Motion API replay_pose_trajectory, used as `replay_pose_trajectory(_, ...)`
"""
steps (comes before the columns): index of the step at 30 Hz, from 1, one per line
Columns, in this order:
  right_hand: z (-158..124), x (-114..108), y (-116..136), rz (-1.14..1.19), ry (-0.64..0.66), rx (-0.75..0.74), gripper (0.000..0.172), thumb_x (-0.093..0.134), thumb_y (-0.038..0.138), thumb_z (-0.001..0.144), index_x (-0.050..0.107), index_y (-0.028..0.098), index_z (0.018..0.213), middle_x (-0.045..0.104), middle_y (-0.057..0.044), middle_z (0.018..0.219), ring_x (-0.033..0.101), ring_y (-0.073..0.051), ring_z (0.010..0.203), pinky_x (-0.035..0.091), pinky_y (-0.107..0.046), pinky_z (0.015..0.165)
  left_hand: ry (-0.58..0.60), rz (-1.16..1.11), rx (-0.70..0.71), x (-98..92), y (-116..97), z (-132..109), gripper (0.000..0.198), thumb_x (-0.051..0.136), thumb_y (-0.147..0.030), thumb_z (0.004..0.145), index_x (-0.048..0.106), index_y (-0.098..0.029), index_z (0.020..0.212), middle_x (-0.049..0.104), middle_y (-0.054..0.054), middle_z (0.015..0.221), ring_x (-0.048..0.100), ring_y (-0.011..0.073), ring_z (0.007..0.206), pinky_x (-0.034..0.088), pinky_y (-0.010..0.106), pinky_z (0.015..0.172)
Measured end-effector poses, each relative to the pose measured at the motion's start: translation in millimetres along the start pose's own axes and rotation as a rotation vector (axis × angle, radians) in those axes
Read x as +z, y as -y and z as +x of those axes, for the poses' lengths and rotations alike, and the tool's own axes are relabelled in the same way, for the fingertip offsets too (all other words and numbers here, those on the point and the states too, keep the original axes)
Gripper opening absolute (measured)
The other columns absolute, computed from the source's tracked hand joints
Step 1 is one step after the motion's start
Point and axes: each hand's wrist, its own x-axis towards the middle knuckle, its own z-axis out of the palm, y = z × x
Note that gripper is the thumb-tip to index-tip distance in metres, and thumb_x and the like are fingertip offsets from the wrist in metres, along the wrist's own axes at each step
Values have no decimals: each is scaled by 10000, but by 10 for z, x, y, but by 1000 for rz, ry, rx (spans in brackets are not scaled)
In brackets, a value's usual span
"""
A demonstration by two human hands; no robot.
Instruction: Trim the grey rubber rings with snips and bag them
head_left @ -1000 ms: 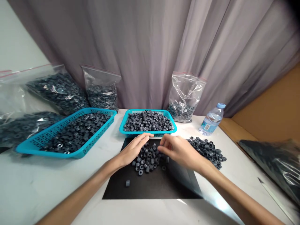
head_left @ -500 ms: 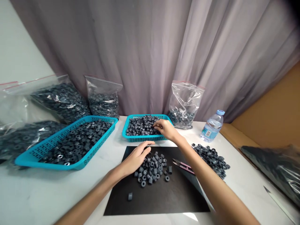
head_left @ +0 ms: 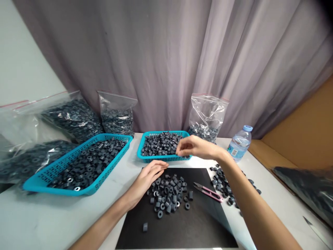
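Note:
My left hand (head_left: 148,176) lies flat with its fingers stretched out on the black mat (head_left: 182,222), touching the left edge of a small pile of dark grey rubber rings (head_left: 170,193). My right hand (head_left: 194,147) hovers over the front right rim of the small blue basket (head_left: 145,157) full of the same rings, with its fingers pinched together; what they hold is too small to make out. A pair of pink thread snips (head_left: 208,191) lies on the mat right of the pile. One single ring (head_left: 145,227) lies apart near the mat's front.
A larger blue basket (head_left: 47,180) of rings stands at the left. Several clear bags of rings (head_left: 117,116) lean against the curtain. A loose ring heap (head_left: 221,178) and a water bottle (head_left: 239,143) stand at the right, by a cardboard box (head_left: 299,139).
My right hand left the pile on the mat, reached into the small basket, and now draws back over its front rim. The snips, hidden before, came into view. The left hand stayed put.

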Motion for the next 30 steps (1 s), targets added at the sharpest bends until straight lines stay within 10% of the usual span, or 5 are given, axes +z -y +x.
replay_pose_trajectory(6, -61, 193, 35, 129, 486, 75, 81, 769, 192, 775, 782, 191, 856, 744, 17, 760, 683, -140, 723, 528, -232, 709, -44, 53, 54, 22, -41, 9, 222, 474, -363, 996, 637, -213, 1013, 745, 77, 1162, 684, 235, 1162, 499, 433, 1098)
replay_pose_trajectory(11, -53, 221, -24, 236, 591, 142, 204, 784, 303, 791, 796, 196, 963, 757, 8, 797, 703, -134, 742, 565, -236, 734, -79, 247, 144, -14, -147, 62, 253, 445, -370, 1003, 632, -199, 985, 752, 80, 1069, 715, 237, 1045, 554, 426, 1008)
replay_pose_trajectory(22, 43, 183, -223, 335, 717, 144, 326, 827, 228, 783, 783, 122, 1088, 782, -57, 1016, 719, -144, 903, 539, -215, 866, -44, 1012, 134, -145, -438, 1825, 382, 641, -362, 947, 608, -170, 1275, 593, 118, 1365, 572, 302, 1241, 446, 568, 1050)
replay_pose_trajectory(30, 65, 230, -277, 328, 701, 148, 404, 813, 194, 800, 737, 135, 1192, 785, -37, 974, 728, -150, 949, 526, -208, 893, -77, 1256, 162, 71, -69, 2063, 378, 626, -346, 959, 596, -177, 1295, 576, 116, 1384, 578, 295, 1230, 477, 548, 1026)
